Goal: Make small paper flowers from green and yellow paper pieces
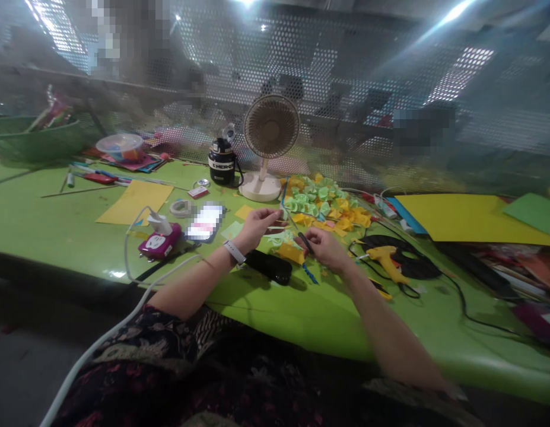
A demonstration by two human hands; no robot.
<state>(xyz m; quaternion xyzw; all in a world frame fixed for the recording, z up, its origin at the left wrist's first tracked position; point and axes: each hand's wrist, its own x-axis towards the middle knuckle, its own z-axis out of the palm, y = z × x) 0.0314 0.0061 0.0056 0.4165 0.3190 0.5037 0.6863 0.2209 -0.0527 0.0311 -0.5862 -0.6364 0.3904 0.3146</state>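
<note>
My right hand (324, 248) grips a pair of scissors (305, 240) by the dark handles, the thin blades pointing up and left. Close to the blade tips, my left hand (262, 226) pinches a small pale green piece of paper (284, 214), mostly hidden by the fingers. Just beyond both hands lies a heap of green and orange folded paper pieces (317, 198). Below the hands are an orange paper piece (291, 253) and a short blue twisted strip (309, 274). A black elongated case (269, 267) rests near my left wrist.
A white fan (262, 185) and a black bottle (222, 163) stand at the back. To the right are a yellow glue gun (385, 261) with its cord and yellow sheets (470, 216). On the left lie a phone (206, 222), a purple power adapter (159, 242) and a white cable (123, 323).
</note>
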